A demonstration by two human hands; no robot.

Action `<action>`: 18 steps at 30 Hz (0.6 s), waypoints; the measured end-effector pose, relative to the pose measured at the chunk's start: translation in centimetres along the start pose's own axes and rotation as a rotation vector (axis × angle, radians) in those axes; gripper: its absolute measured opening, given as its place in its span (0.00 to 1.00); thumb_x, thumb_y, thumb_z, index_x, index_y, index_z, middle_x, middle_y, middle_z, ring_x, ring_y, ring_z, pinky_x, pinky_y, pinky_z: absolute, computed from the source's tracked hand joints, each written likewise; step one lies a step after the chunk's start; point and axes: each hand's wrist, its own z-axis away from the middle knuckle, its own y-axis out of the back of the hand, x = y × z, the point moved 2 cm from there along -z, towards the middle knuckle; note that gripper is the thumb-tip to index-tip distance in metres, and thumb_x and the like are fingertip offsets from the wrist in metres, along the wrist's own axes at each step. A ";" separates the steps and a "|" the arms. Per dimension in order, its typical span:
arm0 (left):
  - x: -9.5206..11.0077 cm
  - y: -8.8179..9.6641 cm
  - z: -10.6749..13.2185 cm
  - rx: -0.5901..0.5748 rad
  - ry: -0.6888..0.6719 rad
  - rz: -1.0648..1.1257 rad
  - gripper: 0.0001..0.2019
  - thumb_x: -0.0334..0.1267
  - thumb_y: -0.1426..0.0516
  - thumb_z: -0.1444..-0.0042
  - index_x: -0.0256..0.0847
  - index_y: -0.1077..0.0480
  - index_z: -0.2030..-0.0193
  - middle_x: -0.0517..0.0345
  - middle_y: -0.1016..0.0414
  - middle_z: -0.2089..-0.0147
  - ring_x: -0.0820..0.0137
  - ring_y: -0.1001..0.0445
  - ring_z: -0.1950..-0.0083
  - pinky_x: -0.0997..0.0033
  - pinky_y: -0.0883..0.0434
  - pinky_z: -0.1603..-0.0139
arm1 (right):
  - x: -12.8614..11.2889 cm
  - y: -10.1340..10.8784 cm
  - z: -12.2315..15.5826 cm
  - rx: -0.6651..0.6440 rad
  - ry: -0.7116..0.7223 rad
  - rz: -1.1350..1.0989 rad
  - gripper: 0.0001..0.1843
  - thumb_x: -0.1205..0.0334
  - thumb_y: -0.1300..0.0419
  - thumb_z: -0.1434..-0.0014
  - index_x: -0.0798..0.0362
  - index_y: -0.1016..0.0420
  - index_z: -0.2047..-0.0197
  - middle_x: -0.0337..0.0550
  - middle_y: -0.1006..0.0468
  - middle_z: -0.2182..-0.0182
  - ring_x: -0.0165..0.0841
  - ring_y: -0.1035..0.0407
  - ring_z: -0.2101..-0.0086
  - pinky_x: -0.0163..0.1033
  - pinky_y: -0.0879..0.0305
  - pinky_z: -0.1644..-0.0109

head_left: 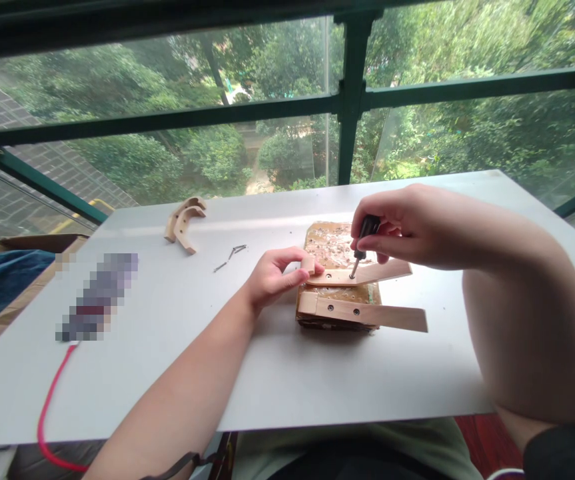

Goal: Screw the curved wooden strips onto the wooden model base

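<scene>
My right hand (384, 223) grips a black-handled screwdriver (367, 233), its tip at a screw in the farther wooden piece (340, 277). My left hand (282, 272) pinches the raised left end of that same piece. Both pale, angled pieces lie across a worn brown block (327, 237), which has small holes and shiny patches on top. The nearer wooden piece (387, 315) shows two dark screw heads, and its right end juts past the block. Another screw head shows in the farther piece, left of the screwdriver tip.
Two curved wooden pieces (184, 230) lie at the table's far left. Several loose screws (230, 258) are scattered near my left hand. A pixelated object (97, 300) with a red cord (42, 413) is on the left of the white table (167, 347). Beyond the far edge stand green-framed windows (350, 100).
</scene>
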 end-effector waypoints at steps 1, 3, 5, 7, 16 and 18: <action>0.0 0.0 0.0 -0.001 -0.001 0.002 0.14 0.46 0.36 0.43 0.34 0.21 0.63 0.45 0.19 0.58 0.62 0.22 0.54 0.63 0.27 0.48 | 0.0 0.0 -0.1 0.007 -0.014 0.009 0.09 0.53 0.40 0.38 0.49 0.23 0.62 0.38 0.23 0.73 0.29 0.36 0.75 0.39 0.44 0.72; 0.0 0.0 0.0 0.000 -0.005 0.003 0.14 0.46 0.36 0.43 0.34 0.21 0.63 0.45 0.19 0.58 0.62 0.22 0.54 0.63 0.27 0.48 | -0.1 -0.1 -0.2 0.018 -0.031 0.023 0.10 0.51 0.39 0.39 0.49 0.24 0.63 0.37 0.24 0.75 0.28 0.38 0.77 0.39 0.46 0.73; 0.0 -0.1 0.0 0.005 -0.007 0.002 0.14 0.46 0.36 0.43 0.34 0.21 0.64 0.45 0.19 0.59 0.62 0.22 0.55 0.63 0.27 0.49 | -0.3 -0.2 -0.3 0.027 -0.048 0.032 0.11 0.50 0.38 0.39 0.50 0.25 0.64 0.36 0.26 0.76 0.27 0.40 0.77 0.38 0.48 0.73; 0.0 -0.1 0.0 0.006 -0.004 0.004 0.14 0.46 0.36 0.43 0.34 0.21 0.63 0.45 0.19 0.59 0.62 0.22 0.55 0.62 0.27 0.49 | -0.5 -0.3 -0.4 0.033 -0.069 0.033 0.13 0.50 0.37 0.40 0.50 0.28 0.67 0.35 0.29 0.78 0.27 0.43 0.78 0.38 0.50 0.73; -0.2 0.0 0.0 0.014 -0.005 -0.018 0.15 0.47 0.36 0.43 0.35 0.20 0.62 0.45 0.19 0.58 0.60 0.22 0.54 0.61 0.27 0.48 | -0.5 -0.9 -1.1 0.112 -0.064 0.027 0.13 0.51 0.38 0.42 0.50 0.33 0.70 0.34 0.31 0.78 0.27 0.43 0.78 0.37 0.49 0.73; -0.2 0.1 0.0 0.020 0.000 -0.023 0.15 0.48 0.36 0.43 0.35 0.20 0.62 0.44 0.19 0.58 0.60 0.21 0.54 0.61 0.27 0.48 | -0.2 -1.1 -1.2 0.119 -0.065 0.018 0.08 0.54 0.39 0.41 0.49 0.28 0.62 0.36 0.26 0.74 0.28 0.39 0.76 0.37 0.46 0.71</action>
